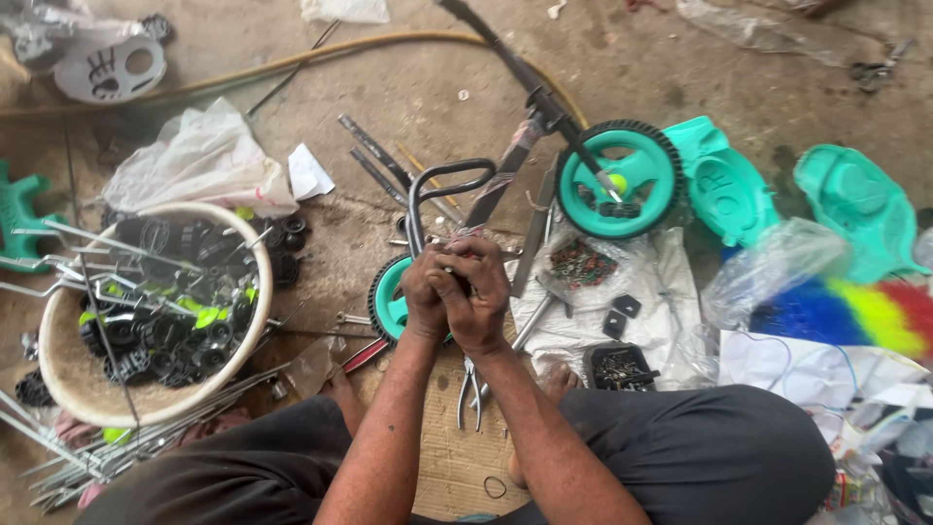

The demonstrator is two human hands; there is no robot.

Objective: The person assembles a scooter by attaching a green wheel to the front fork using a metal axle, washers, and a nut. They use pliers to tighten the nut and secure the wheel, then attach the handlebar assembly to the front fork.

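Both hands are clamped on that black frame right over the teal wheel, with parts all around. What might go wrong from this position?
1. The left hand and right hand squeeze the black frame together; a slip might pinch skin.
2. Pliers lie beside a bare foot and might get kicked or stepped on.
3. The open screw tray sits near the right knee; a shift may spill it.

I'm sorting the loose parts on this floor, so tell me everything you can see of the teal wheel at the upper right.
The teal wheel stands nearly face-on to the camera on the concrete floor: a teal plastic disc inside a ribbed black tyre, with a yellow-green hub. A dark metal bar runs to its hub. It rests beside teal plastic shells. Neither hand touches it.
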